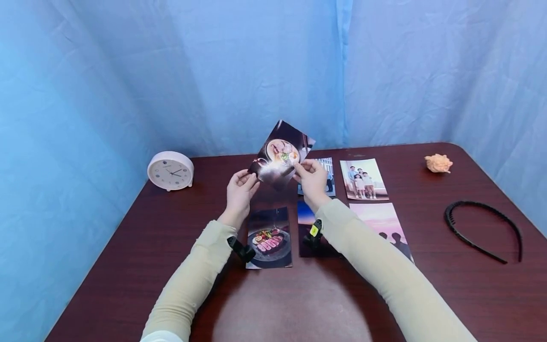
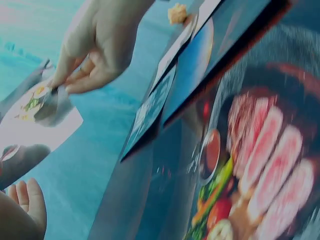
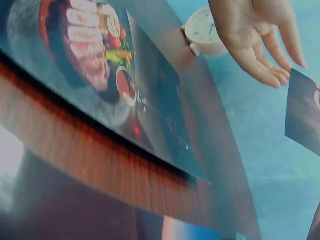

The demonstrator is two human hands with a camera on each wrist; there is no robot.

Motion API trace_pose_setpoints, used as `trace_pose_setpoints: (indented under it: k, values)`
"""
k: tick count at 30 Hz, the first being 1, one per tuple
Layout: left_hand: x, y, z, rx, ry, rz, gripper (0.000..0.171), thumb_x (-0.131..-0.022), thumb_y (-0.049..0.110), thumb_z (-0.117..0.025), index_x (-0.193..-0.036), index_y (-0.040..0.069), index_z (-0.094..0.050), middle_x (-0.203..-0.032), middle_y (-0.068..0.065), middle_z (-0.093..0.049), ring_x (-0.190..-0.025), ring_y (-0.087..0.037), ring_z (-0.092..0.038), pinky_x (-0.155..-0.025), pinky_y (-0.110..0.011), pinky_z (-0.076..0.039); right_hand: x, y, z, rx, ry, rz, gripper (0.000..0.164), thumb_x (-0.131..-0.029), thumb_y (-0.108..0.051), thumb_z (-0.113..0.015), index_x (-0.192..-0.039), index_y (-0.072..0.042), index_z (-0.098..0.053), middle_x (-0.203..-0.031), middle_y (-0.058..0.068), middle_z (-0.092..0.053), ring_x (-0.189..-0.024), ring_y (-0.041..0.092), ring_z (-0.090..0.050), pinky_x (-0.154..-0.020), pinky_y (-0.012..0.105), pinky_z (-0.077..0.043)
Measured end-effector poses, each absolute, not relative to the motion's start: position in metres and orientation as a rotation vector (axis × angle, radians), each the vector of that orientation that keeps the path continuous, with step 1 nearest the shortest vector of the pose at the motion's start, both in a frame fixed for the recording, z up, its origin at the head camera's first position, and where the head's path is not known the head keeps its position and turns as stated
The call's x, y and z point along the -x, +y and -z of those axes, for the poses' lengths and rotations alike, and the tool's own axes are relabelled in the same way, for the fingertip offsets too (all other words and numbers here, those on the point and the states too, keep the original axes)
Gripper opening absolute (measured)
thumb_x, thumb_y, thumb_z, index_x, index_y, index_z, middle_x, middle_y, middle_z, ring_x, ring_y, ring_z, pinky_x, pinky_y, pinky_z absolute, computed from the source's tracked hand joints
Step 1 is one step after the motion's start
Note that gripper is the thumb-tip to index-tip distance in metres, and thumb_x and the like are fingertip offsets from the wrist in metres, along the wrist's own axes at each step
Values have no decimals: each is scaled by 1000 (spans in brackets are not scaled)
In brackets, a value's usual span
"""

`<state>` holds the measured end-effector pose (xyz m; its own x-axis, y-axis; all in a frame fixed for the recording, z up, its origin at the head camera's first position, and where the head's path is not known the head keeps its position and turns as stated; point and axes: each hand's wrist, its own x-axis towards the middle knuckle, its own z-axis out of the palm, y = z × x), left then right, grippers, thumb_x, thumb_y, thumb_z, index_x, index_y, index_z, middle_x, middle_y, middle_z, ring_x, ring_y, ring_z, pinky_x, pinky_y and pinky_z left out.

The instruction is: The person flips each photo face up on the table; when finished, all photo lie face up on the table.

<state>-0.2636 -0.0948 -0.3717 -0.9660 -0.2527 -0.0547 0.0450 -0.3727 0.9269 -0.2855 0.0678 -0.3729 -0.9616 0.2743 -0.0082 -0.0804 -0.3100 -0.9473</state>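
Note:
A glossy photo of a round plate of food point(image 1: 282, 149) is held up tilted over the back of the table, between both hands. My left hand point(image 1: 240, 195) pinches its lower left corner between thumb and fingers. On the lower right edge, the right hand point(image 1: 314, 183) has the photo pinched, as the left wrist view also shows. Below the hands lies a photo of sliced steak point(image 1: 269, 242). Beside it, a dark photo with an orange and blue sky point(image 1: 306, 216) is partly covered by the right forearm. Behind the right hand, another photo with people point(image 1: 330, 173) is partly hidden.
Farther right lie a family photo point(image 1: 363, 179) and a pink-sky photo with silhouettes point(image 1: 378, 218), the latter partly under the right sleeve. A white clock point(image 1: 171, 172) stands at the back left. A peach-coloured ornament point(image 1: 438, 163) and black headband point(image 1: 463, 240) are at the right.

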Motion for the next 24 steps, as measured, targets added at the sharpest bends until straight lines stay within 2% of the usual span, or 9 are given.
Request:
trace_pose_setpoints:
  k: [5,13,18,24]
  values:
    - [261,-86,374,-318,-1560,2472,18,-90,-6,-56,-94,9,-48,-78,2,-48,-70,-5,-54,-69,-21,-53,283,61,378,275,-1608,-2431,9,-87,-2,-65,-88,-8,-58,-76,-1,-53,-66,3,-57,-61,19,-55]
    - [260,-82,378,-329,-1538,2397,15,-90,-5,-57,-92,9,-52,-75,4,-49,-66,-5,-51,-63,-21,-50,278,56,378,292,-1564,-2511,11,-87,-2,-66,-86,-9,-57,-75,-1,-53,-65,5,-58,-66,23,-57]
    - [260,-84,378,-299,-1556,2344,16,-89,-6,-58,-90,10,-55,-73,4,-51,-64,-4,-51,-62,-20,-50,277,56,378,276,-1565,-2519,11,-87,-1,-66,-86,-8,-57,-75,-2,-53,-64,5,-59,-77,33,-57]
    - [260,-87,379,-286,-1597,2308,17,-88,-7,-59,-90,10,-56,-72,4,-51,-64,-4,-53,-63,-20,-51,277,58,379,260,-1619,-2475,12,-87,-1,-66,-87,-8,-56,-74,-2,-53,-65,4,-60,-89,47,-51]
